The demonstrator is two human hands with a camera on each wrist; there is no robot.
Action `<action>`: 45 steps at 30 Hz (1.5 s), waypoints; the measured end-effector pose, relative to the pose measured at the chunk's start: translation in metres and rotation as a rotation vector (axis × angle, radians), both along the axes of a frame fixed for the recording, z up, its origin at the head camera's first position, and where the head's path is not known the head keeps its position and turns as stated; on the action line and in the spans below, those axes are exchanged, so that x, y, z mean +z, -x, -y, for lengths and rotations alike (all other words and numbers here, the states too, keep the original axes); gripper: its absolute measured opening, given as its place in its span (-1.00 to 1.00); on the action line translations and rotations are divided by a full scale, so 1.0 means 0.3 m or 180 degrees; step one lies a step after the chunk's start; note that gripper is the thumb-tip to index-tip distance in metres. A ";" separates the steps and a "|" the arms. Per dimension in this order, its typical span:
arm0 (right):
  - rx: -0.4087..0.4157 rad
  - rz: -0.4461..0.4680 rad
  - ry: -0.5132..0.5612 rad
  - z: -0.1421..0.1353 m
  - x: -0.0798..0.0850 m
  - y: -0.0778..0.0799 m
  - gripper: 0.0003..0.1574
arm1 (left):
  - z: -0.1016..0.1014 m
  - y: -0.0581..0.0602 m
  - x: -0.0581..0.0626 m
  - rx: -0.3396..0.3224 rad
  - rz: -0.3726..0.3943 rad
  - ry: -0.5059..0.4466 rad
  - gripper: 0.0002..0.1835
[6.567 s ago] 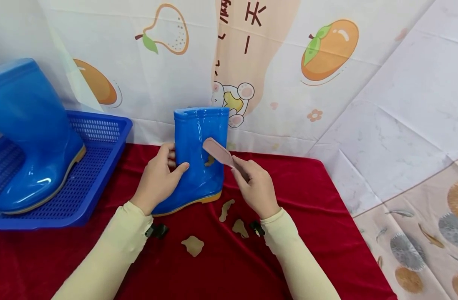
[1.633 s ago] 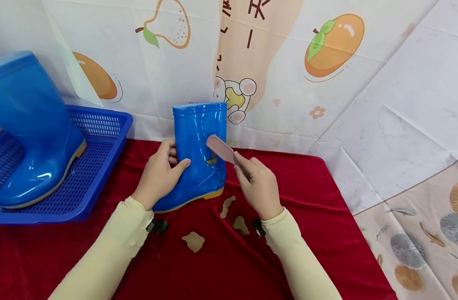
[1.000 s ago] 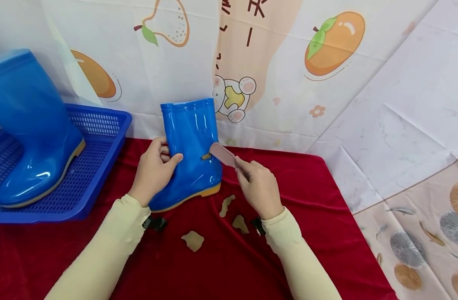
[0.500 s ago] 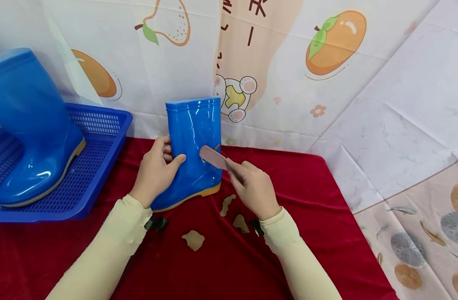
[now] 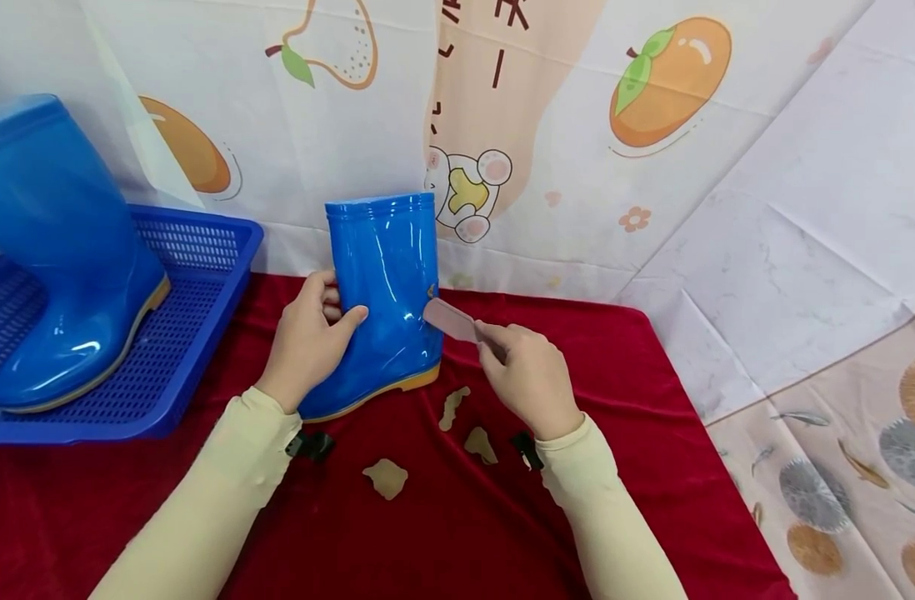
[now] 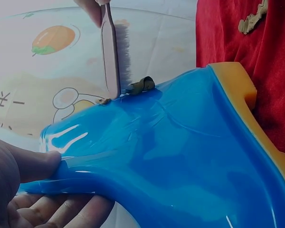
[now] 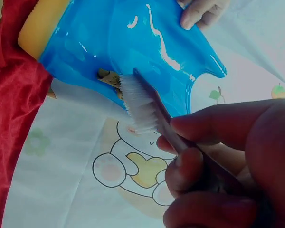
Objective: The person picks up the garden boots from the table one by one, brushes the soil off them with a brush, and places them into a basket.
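A glossy blue rain boot (image 5: 386,258) with a yellow sole stands upright on the red cloth, toe pointing left and toward me. My left hand (image 5: 309,337) grips its shaft from the left, thumb in front and fingers behind. In my right hand (image 5: 528,375) is a pinkish scrubbing brush (image 5: 452,320); its white bristles (image 7: 137,104) meet the back edge of the boot. There a curled brown mud-like piece (image 6: 141,85) clings beside the bristles. The right wrist view shows the fingers (image 7: 218,126) wrapped round the brush's handle.
Several flat brown pieces (image 5: 386,479) lie on the red cloth (image 5: 615,400) in front of the boot. At left, a second blue boot (image 5: 67,275) stands in a blue plastic basket (image 5: 165,417). A printed curtain (image 5: 562,258) hangs right behind the boot.
The boot has shifted left, tilting briefly along the way. The brush moved from the shaft's side to its back edge. The brown piece on the boot has moved to that edge too.
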State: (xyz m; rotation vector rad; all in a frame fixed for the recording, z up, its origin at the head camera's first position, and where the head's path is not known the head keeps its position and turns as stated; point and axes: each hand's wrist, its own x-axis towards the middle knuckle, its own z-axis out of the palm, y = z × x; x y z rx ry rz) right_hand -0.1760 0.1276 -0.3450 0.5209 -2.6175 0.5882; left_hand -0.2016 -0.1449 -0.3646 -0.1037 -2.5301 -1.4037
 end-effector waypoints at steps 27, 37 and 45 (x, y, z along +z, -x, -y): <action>-0.0229 0.0062 0.0244 -0.019 -0.010 0.021 -0.65 | 0.003 -0.004 0.007 -0.0104 0.0074 0.0046 -0.38; -0.0211 -0.0162 0.0703 -0.026 -0.017 0.048 -0.72 | 0.003 -0.010 0.009 -0.0157 0.0054 0.0051 -0.39; 0.0039 -0.0228 0.0961 -0.015 -0.072 0.078 -0.57 | 0.003 -0.011 0.008 -0.0261 0.0002 0.0075 -0.39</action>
